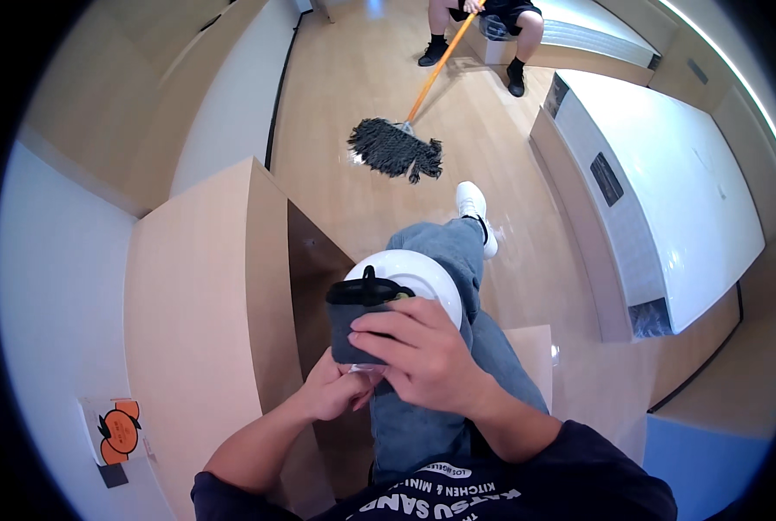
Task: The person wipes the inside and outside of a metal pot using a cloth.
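My right hand (427, 356) is closed round a small dark grey pouch (351, 330) with a black rim and a black loop on top. Its fingers lie across the pouch's right side. Just under the pouch, my left hand (340, 386) has its fingers curled in, close to the right hand. A bit of something whitish shows between the two, too small to name. Behind the pouch, over my jean-clad thigh, is a round white plate-like thing (436, 282), partly covered by the pouch and my right hand.
A wooden cabinet (193, 286) with an open front stands close on my left. At right lies a plastic-wrapped white mattress (666, 174) on a base. Ahead, a seated person holds a mop (397, 149) with an orange handle on the wooden floor (318, 113).
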Tool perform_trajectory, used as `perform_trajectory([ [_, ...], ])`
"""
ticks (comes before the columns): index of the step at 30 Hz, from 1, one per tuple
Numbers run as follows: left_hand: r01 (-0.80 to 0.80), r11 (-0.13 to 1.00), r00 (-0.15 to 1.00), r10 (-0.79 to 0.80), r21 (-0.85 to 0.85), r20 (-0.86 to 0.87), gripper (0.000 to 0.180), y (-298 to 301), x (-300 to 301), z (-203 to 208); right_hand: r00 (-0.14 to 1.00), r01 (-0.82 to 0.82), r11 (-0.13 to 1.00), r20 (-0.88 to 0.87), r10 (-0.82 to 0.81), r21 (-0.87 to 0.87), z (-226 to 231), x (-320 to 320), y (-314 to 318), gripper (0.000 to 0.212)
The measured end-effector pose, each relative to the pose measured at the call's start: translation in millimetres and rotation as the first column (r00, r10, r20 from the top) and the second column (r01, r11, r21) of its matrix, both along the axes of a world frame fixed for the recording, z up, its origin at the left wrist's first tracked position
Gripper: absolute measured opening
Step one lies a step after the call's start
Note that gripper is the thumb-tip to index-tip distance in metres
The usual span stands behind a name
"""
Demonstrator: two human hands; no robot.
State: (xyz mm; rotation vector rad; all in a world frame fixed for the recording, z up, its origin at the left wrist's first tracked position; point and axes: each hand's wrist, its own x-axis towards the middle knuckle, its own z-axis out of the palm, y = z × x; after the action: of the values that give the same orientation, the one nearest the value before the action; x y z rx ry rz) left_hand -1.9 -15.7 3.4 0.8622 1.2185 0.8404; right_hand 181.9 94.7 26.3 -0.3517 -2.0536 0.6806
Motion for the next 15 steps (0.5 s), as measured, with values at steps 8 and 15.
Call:
perform_trajectory([
  [8, 0.171, 0.920, 0.943, -0.048, 0.354, -0.330, 0.056, 6, 2, 13, 0.957, 0.263, 0.960, -0.099, -0.272, -0.094, -2, 1, 11, 0.031],
  [15, -0.050, 0.867, 0.962, 0.175, 0.495, -0.211, 0.054, -1, -6, -5, 0.939, 0.320, 0.942, -0.102, -0.329, -0.102, -10, 4, 20, 0.029],
])
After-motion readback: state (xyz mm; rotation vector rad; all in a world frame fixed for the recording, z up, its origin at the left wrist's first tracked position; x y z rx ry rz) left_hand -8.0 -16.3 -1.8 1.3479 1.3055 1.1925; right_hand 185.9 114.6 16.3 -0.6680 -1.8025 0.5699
